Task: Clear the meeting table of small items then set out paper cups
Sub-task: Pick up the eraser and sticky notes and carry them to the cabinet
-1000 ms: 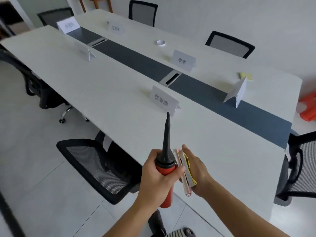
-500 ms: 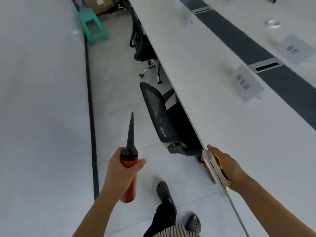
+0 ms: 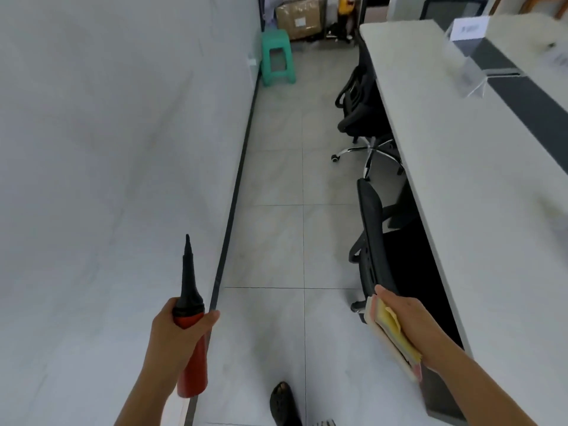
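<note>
My left hand (image 3: 176, 330) grips a red hand pump with a long black nozzle (image 3: 190, 305) that points up and away from me. My right hand (image 3: 408, 321) holds a stack of sticky-note pads (image 3: 392, 336), pink and yellow, edge-on. Both hands hang over the tiled floor in the aisle beside the long white meeting table (image 3: 461, 167), which runs along the right. Two clear name-card stands (image 3: 467, 32) sit on its far part, blurred.
A white wall (image 3: 107, 149) with a dark skirting runs along the left. Two black office chairs (image 3: 372, 250) are tucked under the table's edge. A green plastic stool (image 3: 276, 56) and a cardboard box (image 3: 299, 16) stand at the aisle's far end. My shoe (image 3: 282, 404) shows below.
My view has swung left, away from the table top and down the aisle. Both hands have moved apart and off the table, still holding the pump and the pads.
</note>
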A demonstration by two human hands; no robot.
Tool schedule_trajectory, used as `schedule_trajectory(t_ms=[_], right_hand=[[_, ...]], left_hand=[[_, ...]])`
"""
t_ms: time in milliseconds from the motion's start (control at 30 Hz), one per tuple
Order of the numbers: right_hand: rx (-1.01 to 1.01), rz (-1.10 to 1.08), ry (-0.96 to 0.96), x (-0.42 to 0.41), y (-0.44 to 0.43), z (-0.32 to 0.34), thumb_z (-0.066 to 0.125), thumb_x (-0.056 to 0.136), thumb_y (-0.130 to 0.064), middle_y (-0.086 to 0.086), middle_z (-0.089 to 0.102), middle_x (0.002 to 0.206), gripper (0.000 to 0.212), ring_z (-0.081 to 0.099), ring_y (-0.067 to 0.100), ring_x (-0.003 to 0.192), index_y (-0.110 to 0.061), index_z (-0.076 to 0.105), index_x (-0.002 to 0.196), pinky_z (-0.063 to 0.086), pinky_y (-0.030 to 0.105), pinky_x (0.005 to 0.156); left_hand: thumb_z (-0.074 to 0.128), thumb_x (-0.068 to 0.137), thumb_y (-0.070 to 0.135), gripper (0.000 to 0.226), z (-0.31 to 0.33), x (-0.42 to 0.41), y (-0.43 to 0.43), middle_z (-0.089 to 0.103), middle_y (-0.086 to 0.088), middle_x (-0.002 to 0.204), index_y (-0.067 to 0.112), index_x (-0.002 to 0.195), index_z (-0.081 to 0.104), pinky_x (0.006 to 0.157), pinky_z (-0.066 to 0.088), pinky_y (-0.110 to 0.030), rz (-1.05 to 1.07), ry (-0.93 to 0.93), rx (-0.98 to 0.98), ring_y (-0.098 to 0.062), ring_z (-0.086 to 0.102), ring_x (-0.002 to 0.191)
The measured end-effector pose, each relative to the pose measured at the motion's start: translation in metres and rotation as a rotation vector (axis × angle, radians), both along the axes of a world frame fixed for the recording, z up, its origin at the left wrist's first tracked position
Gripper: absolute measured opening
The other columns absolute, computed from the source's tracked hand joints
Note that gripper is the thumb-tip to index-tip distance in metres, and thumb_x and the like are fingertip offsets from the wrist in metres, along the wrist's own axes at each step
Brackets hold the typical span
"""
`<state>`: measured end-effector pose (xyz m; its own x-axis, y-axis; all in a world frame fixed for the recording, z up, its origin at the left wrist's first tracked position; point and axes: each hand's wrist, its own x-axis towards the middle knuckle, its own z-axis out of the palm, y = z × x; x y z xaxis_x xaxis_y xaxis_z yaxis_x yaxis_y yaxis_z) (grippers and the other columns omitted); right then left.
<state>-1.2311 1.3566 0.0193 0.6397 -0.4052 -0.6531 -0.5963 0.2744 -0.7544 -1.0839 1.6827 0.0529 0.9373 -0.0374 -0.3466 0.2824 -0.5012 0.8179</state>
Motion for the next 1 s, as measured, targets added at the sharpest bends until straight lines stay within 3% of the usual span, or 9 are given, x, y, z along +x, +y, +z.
schedule_trajectory(t_ms=[200, 333, 400, 533, 633, 1000], right_hand=[[0.036, -0.062, -0.005, 0.1, -0.01, 0.016, 0.055, 0.089, -0.053, 0.007, 0.039, 0.05, 0.054, 0.039, 0.016, 0.036, -0.009, 0.046, 0.058, 0.036, 0.021, 0.039], [0.115, -0.099, -0.017, 0.166, -0.039, 0.018, 0.067, 0.068, -0.069, 0.017, 0.041, 0.07, 0.062, 0.044, 0.019, 0.042, -0.01, 0.06, 0.086, 0.04, 0.026, 0.042], [0.146, -0.139, -0.023, 0.206, -0.061, 0.013, 0.07, 0.066, -0.068, 0.015, 0.045, 0.067, 0.065, 0.046, 0.017, 0.041, -0.006, 0.062, 0.085, 0.041, 0.025, 0.04], [0.236, -0.226, -0.063, 0.298, -0.112, 0.004, 0.065, 0.08, -0.057, 0.009, 0.056, 0.06, 0.053, 0.05, 0.016, 0.038, -0.005, 0.07, 0.073, 0.045, 0.023, 0.037], [0.267, -0.274, -0.073, 0.374, -0.152, 0.011, 0.063, 0.083, -0.055, 0.007, 0.056, 0.056, 0.05, 0.051, 0.014, 0.036, -0.005, 0.067, 0.076, 0.046, 0.02, 0.036], [0.303, -0.192, -0.172, 0.637, -0.254, 0.057, 0.057, 0.087, -0.054, 0.004, 0.053, 0.051, 0.05, 0.049, 0.013, 0.034, -0.007, 0.062, 0.074, 0.044, 0.018, 0.035]], left_hand=[[0.079, 0.078, 0.015, 0.026, 0.013, 0.109, 0.003, 0.069, -0.015, 0.08, 0.021, 0.089, 0.055, 0.072, 0.052, -0.04, 0.06, -0.038, -0.057, -0.037, 0.068, 0.078], [0.079, 0.078, 0.014, 0.027, 0.017, 0.182, -0.025, 0.069, -0.015, 0.084, 0.021, 0.09, 0.056, 0.083, 0.053, -0.05, 0.078, -0.041, -0.087, -0.037, 0.069, 0.081], [0.078, 0.078, 0.014, 0.027, 0.018, 0.223, -0.047, 0.069, -0.014, 0.086, 0.022, 0.091, 0.055, 0.086, 0.053, -0.052, 0.078, -0.04, -0.097, -0.037, 0.069, 0.082], [0.078, 0.078, 0.013, 0.028, 0.023, 0.312, -0.096, 0.068, -0.014, 0.087, 0.024, 0.089, 0.056, 0.085, 0.053, -0.052, 0.081, -0.069, -0.115, -0.038, 0.069, 0.082], [0.078, 0.079, 0.014, 0.027, 0.035, 0.379, -0.129, 0.068, -0.013, 0.087, 0.024, 0.09, 0.055, 0.085, 0.054, -0.052, 0.088, -0.097, -0.105, -0.038, 0.069, 0.082], [0.079, 0.078, 0.015, 0.03, 0.059, 0.605, -0.215, 0.069, -0.016, 0.087, 0.012, 0.098, 0.058, 0.078, 0.054, -0.046, 0.149, -0.157, -0.136, -0.036, 0.07, 0.08]])
